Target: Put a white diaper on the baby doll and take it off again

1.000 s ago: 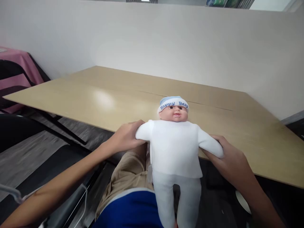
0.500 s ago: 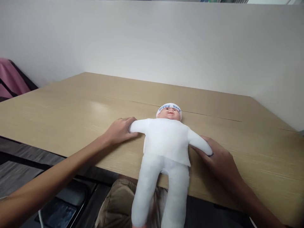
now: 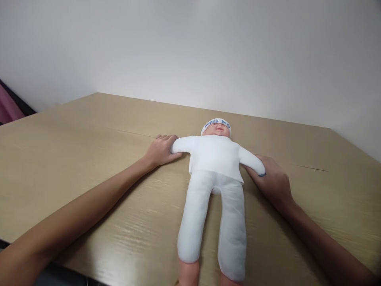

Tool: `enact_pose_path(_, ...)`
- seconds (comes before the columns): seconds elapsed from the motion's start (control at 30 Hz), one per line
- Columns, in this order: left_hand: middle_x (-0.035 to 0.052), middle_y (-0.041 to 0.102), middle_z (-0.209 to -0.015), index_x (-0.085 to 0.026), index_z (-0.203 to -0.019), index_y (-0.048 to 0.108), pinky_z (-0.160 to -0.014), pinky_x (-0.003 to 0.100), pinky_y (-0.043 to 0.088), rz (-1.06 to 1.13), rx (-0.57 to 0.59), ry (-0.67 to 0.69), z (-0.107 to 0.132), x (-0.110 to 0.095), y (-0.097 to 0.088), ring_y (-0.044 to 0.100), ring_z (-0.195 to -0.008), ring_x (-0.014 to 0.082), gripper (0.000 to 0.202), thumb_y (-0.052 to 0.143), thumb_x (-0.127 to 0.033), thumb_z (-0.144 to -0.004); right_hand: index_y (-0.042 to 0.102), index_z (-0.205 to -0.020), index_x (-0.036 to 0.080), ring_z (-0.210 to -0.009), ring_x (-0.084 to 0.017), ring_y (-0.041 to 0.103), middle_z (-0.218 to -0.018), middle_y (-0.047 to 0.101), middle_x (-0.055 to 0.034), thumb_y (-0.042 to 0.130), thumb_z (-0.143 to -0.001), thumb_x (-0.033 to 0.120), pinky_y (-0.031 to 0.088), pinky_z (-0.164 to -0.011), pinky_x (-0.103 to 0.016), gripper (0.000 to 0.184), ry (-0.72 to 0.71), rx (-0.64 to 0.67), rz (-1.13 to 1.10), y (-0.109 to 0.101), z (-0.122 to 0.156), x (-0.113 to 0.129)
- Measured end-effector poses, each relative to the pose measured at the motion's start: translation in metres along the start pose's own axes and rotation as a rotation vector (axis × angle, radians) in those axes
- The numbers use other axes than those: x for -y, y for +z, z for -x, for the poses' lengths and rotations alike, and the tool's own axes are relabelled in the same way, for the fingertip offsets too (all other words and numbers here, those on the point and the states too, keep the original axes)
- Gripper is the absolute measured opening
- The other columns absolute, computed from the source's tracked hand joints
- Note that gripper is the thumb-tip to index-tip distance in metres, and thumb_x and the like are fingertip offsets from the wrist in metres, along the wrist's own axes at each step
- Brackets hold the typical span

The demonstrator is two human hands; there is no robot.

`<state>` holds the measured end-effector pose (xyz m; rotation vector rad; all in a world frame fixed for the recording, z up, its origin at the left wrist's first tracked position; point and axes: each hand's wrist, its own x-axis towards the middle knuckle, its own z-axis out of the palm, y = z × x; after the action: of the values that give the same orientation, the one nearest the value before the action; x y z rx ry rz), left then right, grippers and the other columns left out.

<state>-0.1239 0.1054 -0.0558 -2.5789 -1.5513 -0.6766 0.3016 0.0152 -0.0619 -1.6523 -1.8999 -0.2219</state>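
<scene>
A baby doll point(image 3: 217, 157) in a white top, white trousers and a white cap with blue "Happy Baby" lettering lies on its back. Its head points away from me and its lower legs run out of the bottom of the view. My left hand point(image 3: 162, 151) is closed around the end of the doll's sleeved arm on the left. On the other side, my right hand point(image 3: 274, 178) grips the opposite arm, thumb side against the sleeve. The doll's own hands are hidden. Beneath it is a light wood-coloured table point(image 3: 89, 159).
Behind the table stands a plain pale wall or panel point(image 3: 190, 51). Pink fabric with a dark edge point(image 3: 10, 104) shows beyond the table's left side. A thin seam runs across the tabletop.
Both hands have moved forward with the doll, farther from the near table edge. More of its legs now shows over the tabletop, down to the bare ankles. The grip is the same.
</scene>
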Motion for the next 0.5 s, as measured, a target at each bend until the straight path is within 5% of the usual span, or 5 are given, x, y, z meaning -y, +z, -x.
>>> enact_pose_path(0.23, 0.0164, 0.078, -0.119, -0.016, -0.129, 0.065, -0.101, 0.046, 0.049, 0.032, -0.068, -0.043, -0.058, 0.020, 0.032, 0.070, -0.110, 0.0358, 0.069, 0.061, -0.078, -0.098, 0.073, -0.132, 0.020, -0.113, -0.039, 0.073, -0.127, 0.080, -0.0161, 0.064, -0.102, 0.061, 0.055, -0.091, -0.047, 0.052, 0.032, -0.041, 0.005, 0.034, -0.060, -0.020)
enact_pose_path(0.5, 0.0154, 0.072, -0.133, -0.019, -0.144, 0.061, -0.106, 0.049, 0.047, 0.106, -0.092, -0.019, -0.044, 0.053, 0.034, 0.064, -0.119, 0.0354, 0.062, 0.062, -0.067, -0.105, 0.069, -0.145, 0.022, -0.107, -0.039, 0.070, -0.124, 0.079, -0.0175, 0.055, -0.106, 0.066, 0.051, -0.094, -0.051, 0.061, -0.077, 0.078, 0.032, 0.035, -0.063, -0.055)
